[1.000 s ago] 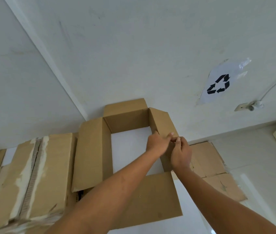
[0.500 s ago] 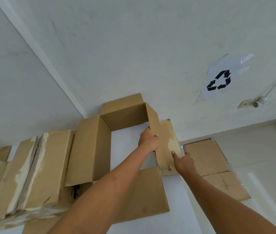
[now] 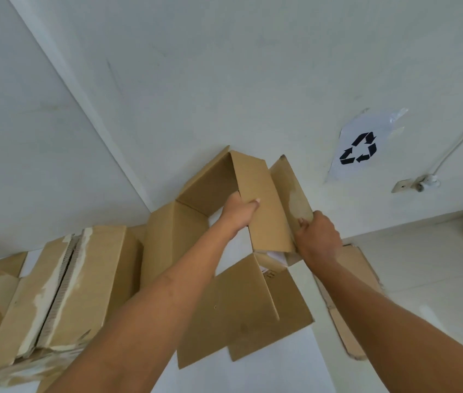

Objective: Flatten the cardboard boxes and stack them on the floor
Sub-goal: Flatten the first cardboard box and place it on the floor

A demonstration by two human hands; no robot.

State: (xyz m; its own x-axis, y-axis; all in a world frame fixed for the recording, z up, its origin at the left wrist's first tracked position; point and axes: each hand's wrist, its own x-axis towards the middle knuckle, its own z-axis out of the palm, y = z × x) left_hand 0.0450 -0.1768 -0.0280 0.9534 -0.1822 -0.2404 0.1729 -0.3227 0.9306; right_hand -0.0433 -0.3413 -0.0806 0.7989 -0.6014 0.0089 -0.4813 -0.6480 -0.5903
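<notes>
You're skewing the open box (image 3: pixel 224 211) at frame centre: since a second ago it's collapsing. Left hand (image 3: pixel 239 212) grip clamped on its side panel, right hand (image 3: pixel 317 239) grip clamped on the outer flap. Flat cardboard (image 3: pixel 358 279) waiting on the floor, lower right.

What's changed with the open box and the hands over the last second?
The open box has skewed from square toward a diamond as it collapses. The left hand moved onto the right side panel's top edge; the right hand dropped to grip the outer flap. The taped box and the flat cardboard on the floor stayed put.
</notes>
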